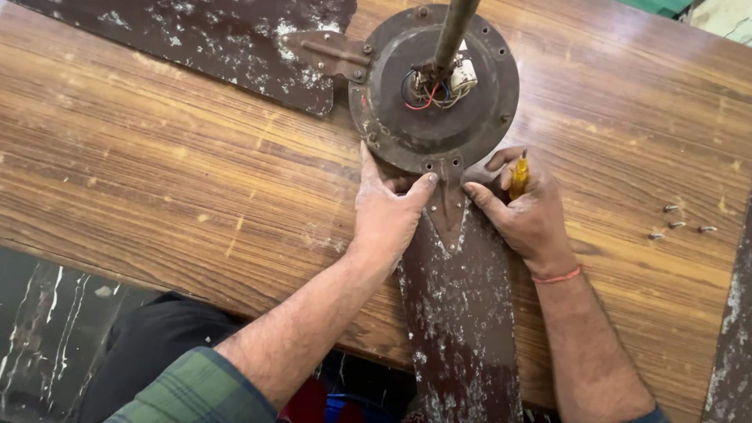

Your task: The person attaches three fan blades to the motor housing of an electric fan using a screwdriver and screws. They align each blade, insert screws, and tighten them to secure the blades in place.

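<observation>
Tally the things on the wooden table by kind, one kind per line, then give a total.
Fan blades: 3
Round motor housing: 1
Loose screws: 4
Yellow-handled screwdriver, in the right hand: 1
Total: 9

The near fan blade (pixel 462 313) is running off the bottom edge; the yellow tool (pixel 518 178) is hiding mostly inside the right hand (pixel 526 211).

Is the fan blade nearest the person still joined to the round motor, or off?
Cannot tell for sure. The blade has its bracket tip against the motor housing, both hands on it; loose screws lie aside.
</observation>
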